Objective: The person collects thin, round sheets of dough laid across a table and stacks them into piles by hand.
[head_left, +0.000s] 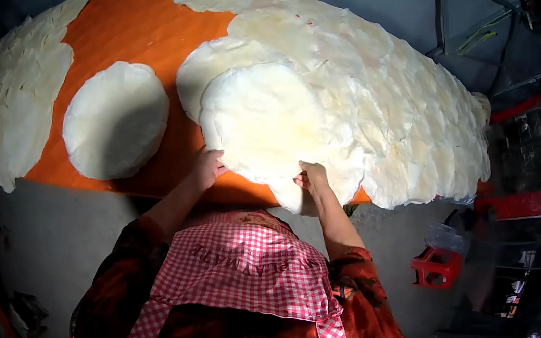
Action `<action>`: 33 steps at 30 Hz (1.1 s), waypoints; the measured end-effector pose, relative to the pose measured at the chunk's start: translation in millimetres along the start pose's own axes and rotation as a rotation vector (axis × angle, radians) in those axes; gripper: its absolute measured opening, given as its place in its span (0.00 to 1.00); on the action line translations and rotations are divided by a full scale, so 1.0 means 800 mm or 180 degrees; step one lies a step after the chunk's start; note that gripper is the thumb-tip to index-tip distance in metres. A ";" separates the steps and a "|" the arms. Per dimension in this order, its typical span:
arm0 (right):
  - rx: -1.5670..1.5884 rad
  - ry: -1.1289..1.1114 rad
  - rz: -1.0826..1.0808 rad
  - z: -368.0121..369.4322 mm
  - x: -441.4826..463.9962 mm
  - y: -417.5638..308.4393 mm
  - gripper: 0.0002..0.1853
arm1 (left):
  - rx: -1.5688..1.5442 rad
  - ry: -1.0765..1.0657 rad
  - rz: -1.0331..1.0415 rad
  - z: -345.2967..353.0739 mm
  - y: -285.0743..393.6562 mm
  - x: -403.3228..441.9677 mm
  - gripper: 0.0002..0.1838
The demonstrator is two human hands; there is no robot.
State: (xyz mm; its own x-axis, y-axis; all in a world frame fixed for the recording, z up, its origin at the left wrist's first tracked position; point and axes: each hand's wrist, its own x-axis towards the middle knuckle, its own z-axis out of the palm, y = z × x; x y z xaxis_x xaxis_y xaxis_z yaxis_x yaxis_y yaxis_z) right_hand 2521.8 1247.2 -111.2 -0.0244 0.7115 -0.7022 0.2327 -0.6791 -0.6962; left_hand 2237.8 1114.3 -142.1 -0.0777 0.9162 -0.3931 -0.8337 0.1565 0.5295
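A round, thin, pale flatbread sheet (260, 119) lies in front of me, overlapping other sheets. My left hand (208, 168) pinches its near left edge between thumb and fingers. At its near right edge, my right hand (311, 177) grips the rim the same way. Part of another sheet (252, 54) shows behind the held one. To the left, a separate round stack of sheets (108, 120) rests on the orange cloth (146, 20), partly in shadow.
Many overlapping sheets (414, 127) cover the right side of the table, and more sheets (14, 98) line the left end. A red plastic stool (435, 267) stands on the floor at right. Dark sheeting (376, 4) with metal bars hangs beyond the table.
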 end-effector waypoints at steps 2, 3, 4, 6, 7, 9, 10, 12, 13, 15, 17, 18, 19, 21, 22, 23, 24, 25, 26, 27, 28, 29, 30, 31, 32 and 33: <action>-0.2023 0.1642 -0.1656 0.002 0.012 0.025 0.19 | 0.0027 0.0043 -0.0124 -0.012 0.001 0.005 0.23; -0.2548 0.1885 -0.2316 0.018 -0.032 0.000 0.21 | 0.0056 0.0061 -0.0192 -0.018 0.002 0.007 0.23; -0.3056 0.2117 -0.3007 0.042 -0.084 -0.034 0.23 | -0.0004 0.0084 -0.0207 -0.021 0.003 0.008 0.22; -0.2590 0.0774 -0.3098 0.094 -0.104 -0.043 0.27 | -0.0115 0.0132 -0.0242 -0.027 0.004 0.010 0.22; -0.3023 0.0472 -0.3503 0.122 -0.104 -0.036 0.27 | -0.0157 0.0161 -0.0297 -0.027 0.004 0.008 0.22; -0.3792 0.0138 -0.3854 0.159 -0.102 -0.023 0.26 | -0.0218 0.0198 -0.0374 -0.021 0.010 0.008 0.21; -0.4139 0.0122 -0.3789 0.167 -0.097 -0.015 0.25 | -0.0217 0.0243 -0.0416 -0.024 0.010 0.012 0.20; -0.4265 0.0156 -0.3840 0.175 -0.075 -0.005 0.22 | -0.0216 0.0350 -0.0516 -0.035 0.003 0.018 0.20; -0.4301 0.0152 -0.3857 0.175 -0.069 -0.002 0.21 | -0.0278 0.0324 -0.0502 -0.040 0.000 0.021 0.19; -0.4367 0.0152 -0.3833 0.176 -0.054 0.006 0.21 | -0.0256 0.0272 -0.0536 -0.051 -0.005 0.024 0.19; -0.4427 0.0152 -0.3771 0.175 -0.038 0.012 0.20 | -0.0225 0.0291 -0.0591 -0.050 -0.004 0.026 0.19; -0.4328 0.0168 -0.3818 0.179 -0.048 0.004 0.19 | -0.0204 0.0358 -0.0639 -0.046 -0.002 0.024 0.19; -0.4225 0.0182 -0.3868 0.185 -0.067 -0.011 0.18 | -0.0180 0.0429 -0.0685 -0.045 0.001 0.023 0.18; -0.4105 0.0273 -0.3987 0.194 -0.078 -0.018 0.16 | -0.0198 0.0374 -0.0689 -0.049 0.000 0.027 0.18; -0.4093 0.0364 -0.4055 0.201 -0.077 -0.017 0.15 | -0.0196 0.0336 -0.0710 -0.050 -0.002 0.028 0.18; -0.4079 0.0463 -0.4127 0.206 -0.076 -0.017 0.14 | -0.0143 0.0339 -0.0731 -0.052 -0.004 0.027 0.18; -0.4132 0.0550 -0.4241 0.208 -0.066 -0.013 0.13 | -0.0090 0.0340 -0.0735 -0.051 -0.004 0.027 0.19; -0.4185 0.0624 -0.4358 0.211 -0.052 -0.006 0.13 | -0.0041 0.0352 -0.0734 -0.051 -0.002 0.027 0.19; -0.4236 0.0687 -0.4463 0.211 -0.041 0.002 0.13 | -0.0044 0.0332 -0.0714 -0.050 -0.001 0.026 0.19; -0.4268 0.0672 -0.4349 0.213 -0.042 0.000 0.13 | -0.0044 0.0312 -0.0700 -0.048 0.002 0.024 0.18; -0.4284 0.0593 -0.4269 0.213 -0.042 -0.004 0.13 | -0.0045 0.0288 -0.0685 -0.047 0.003 0.023 0.18; -0.4301 0.0516 -0.4190 0.212 -0.042 -0.008 0.12 | -0.0052 0.0298 -0.0683 -0.047 0.003 0.023 0.18; -0.4317 0.0439 -0.4110 0.211 -0.041 -0.014 0.12 | -0.0059 0.0308 -0.0681 -0.046 0.003 0.023 0.17; -0.4385 0.0373 -0.4042 0.210 -0.035 -0.019 0.13 | -0.0066 0.0320 -0.0680 -0.046 0.002 0.023 0.17; -0.4176 0.0379 -0.3955 0.211 -0.035 -0.020 0.13 | -0.0054 0.0344 -0.0683 -0.046 0.002 0.022 0.16; -0.3966 0.0386 -0.3870 0.213 -0.038 -0.023 0.13 | -0.0040 0.0368 -0.0683 -0.044 0.004 0.021 0.16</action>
State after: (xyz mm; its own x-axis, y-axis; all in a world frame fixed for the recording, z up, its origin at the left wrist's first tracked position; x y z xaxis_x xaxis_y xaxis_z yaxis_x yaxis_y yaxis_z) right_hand 2353.0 1207.0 -102.3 -0.6846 0.7147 0.1432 0.6845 0.6978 -0.2110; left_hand 2214.8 1117.2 -173.4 0.0406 0.8140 -0.5794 -0.8446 0.3378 0.4154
